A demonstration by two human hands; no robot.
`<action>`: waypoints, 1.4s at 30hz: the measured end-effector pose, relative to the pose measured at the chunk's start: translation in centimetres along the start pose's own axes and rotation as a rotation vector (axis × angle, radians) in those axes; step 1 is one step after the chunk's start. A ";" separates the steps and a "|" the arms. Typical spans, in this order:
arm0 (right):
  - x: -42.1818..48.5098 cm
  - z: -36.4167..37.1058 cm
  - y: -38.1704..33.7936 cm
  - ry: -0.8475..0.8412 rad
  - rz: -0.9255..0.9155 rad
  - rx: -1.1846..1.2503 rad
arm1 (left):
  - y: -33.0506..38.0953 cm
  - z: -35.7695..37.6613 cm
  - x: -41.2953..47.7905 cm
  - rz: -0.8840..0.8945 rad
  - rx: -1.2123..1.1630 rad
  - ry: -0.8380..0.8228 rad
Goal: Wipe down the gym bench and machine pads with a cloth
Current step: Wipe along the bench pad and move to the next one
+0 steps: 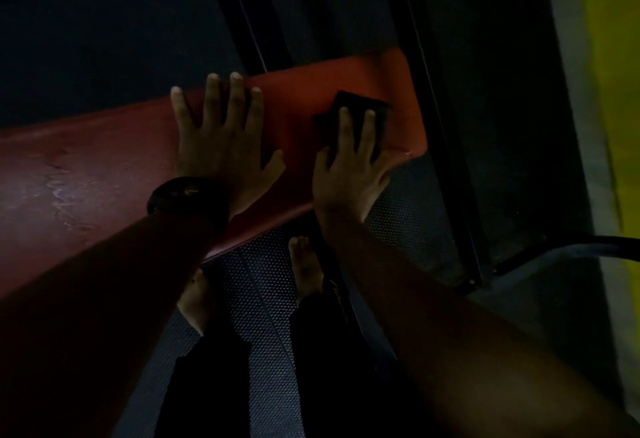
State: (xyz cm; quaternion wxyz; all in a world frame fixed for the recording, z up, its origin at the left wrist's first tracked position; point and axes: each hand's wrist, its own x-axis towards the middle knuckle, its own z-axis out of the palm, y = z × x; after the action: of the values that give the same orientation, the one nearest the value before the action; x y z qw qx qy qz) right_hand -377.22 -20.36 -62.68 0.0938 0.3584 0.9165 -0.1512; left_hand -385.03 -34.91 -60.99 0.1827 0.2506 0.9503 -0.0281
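A long red padded bench (104, 167) runs from the left edge up to the centre right of the dim view. My left hand (225, 147) lies flat on the pad with its fingers spread, a dark watch on the wrist. My right hand (349, 171) presses a dark folded cloth (360, 112) onto the pad near its right end, fingers straight on top of the cloth. The two hands are a short way apart on the same pad.
A black metal frame bar (440, 147) slants down just past the bench's right end. Textured rubber floor matting (263, 302) lies below, with my bare feet (306, 268) on it. A yellow wall (609, 91) stands at the right.
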 end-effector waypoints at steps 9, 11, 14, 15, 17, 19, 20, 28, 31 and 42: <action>8.5 -1.1 0.6 -0.037 -0.195 -0.043 | 1.0 0.3 0.7 0.011 0.004 0.025; 7.1 -0.6 0.9 0.003 0.159 0.065 | 1.0 0.3 0.8 0.022 0.001 0.014; 3.0 -0.1 0.1 -0.013 0.300 0.045 | 0.9 0.2 1.0 0.035 -0.013 0.009; 2.0 0.0 -0.1 -0.003 0.206 0.017 | 1.0 0.1 1.0 0.035 -0.010 0.010; 1.9 -0.2 -0.3 0.003 -0.125 -0.002 | 1.0 0.1 1.2 0.035 0.005 0.001; 4.4 -0.8 -0.1 -0.065 -0.417 -0.075 | 1.2 0.2 1.5 0.044 0.011 -0.003; 6.2 -1.2 0.2 -0.085 -0.493 -0.127 | 1.3 0.2 1.6 0.046 0.009 0.002; 7.3 -0.5 1.9 0.043 0.156 -0.031 | 1.8 0.3 2.6 0.066 -0.002 0.037; 3.5 0.3 0.9 0.062 0.091 -0.009 | 2.0 0.6 2.4 0.084 0.005 0.041; 10.5 -1.2 2.7 0.045 0.077 0.002 | 1.8 0.7 3.0 0.172 -0.004 0.018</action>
State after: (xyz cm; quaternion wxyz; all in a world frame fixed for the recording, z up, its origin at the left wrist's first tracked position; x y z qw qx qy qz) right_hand -383.11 -11.48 -65.06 0.0784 0.3967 0.9038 -0.1405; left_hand -386.31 -32.03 -62.67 0.1762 0.3313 0.9269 -0.0081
